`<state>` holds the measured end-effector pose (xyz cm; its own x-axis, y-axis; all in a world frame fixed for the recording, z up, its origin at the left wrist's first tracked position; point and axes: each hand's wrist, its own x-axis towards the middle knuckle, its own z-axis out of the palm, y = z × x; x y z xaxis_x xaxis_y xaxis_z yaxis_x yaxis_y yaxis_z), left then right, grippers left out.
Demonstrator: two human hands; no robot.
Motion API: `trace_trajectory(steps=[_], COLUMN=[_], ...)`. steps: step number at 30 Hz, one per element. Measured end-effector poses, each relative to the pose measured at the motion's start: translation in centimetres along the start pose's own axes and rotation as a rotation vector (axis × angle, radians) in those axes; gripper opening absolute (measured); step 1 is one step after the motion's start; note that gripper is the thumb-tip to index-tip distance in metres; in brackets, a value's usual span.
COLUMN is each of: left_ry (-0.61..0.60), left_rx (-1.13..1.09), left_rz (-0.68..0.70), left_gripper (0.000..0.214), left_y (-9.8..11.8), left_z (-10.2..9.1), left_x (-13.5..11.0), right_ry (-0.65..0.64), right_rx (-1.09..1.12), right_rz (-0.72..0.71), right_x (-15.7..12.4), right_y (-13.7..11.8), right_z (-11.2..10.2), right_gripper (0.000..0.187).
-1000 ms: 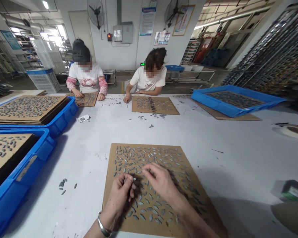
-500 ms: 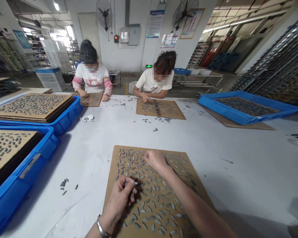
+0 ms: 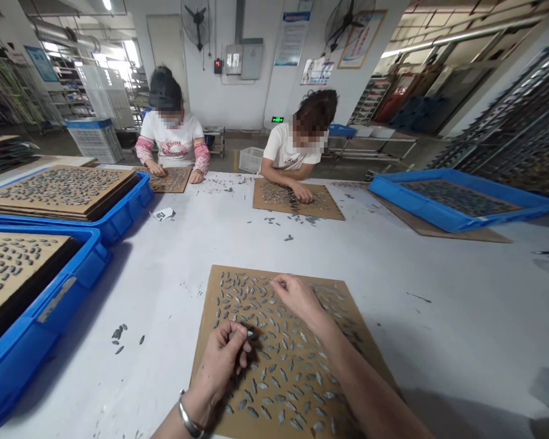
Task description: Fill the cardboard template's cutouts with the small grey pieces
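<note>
A brown board (image 3: 204,341) lies in front of me, covered with many small grey spindle-shaped pieces (image 3: 281,373) set apart from each other. My left hand (image 3: 226,353), with a metal bangle at the wrist, is curled above the board's left half. Thumb and forefinger are pressed together there, and a small grey piece shows at their tips. Toward the board's far edge, my right hand (image 3: 297,297) reaches across with its fingertips pinched close to the board among the pieces. Whatever lies between those fingertips is too small to make out. My right forearm hides part of the board.
Blue trays (image 3: 85,268) with stacked piece-covered boards stand on the left. Another blue tray (image 3: 439,210) rests at the far right. Loose grey pieces (image 3: 118,332) lie on the white table (image 3: 165,292). Two people (image 3: 171,140) across the table work at their own boards (image 3: 333,207).
My right hand has shifted slightly to the right along the board's far part. My left hand has barely moved. The co-worker opposite on the right has moved a hand rightward over their board.
</note>
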<state>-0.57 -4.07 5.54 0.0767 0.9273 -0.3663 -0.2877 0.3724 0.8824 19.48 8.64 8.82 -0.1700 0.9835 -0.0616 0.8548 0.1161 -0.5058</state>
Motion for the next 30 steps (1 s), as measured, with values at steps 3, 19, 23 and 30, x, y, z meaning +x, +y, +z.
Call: trace_trajectory(steps=[3,19,23,30], left_ry=[0.006,-0.012,-0.015,-0.04], left_rx=[-0.034,0.021,0.052,0.02], left_rz=[0.009,0.022,0.01,-0.001], left_gripper=[0.058,0.057,0.056,0.054], left_y=[0.0,0.1,0.1,-0.2], left_z=[0.3,1.2,0.9,0.7], left_x=[-0.2,-1.0,-0.8,-0.6], right_ry=[-0.067,0.069,0.047,-0.009], right_rx=[0.277,0.106,-0.009,-0.098], right_rz=[-0.078,-0.128,-0.108,-0.109], right_x=[-4.2,-2.8,1.4,3.2], right_y=[-0.8,1.4,3.0,3.1], right_z=[-0.3,1.2,1.0,2.8], right_gripper=[0.028,0.024,0.02,0.017])
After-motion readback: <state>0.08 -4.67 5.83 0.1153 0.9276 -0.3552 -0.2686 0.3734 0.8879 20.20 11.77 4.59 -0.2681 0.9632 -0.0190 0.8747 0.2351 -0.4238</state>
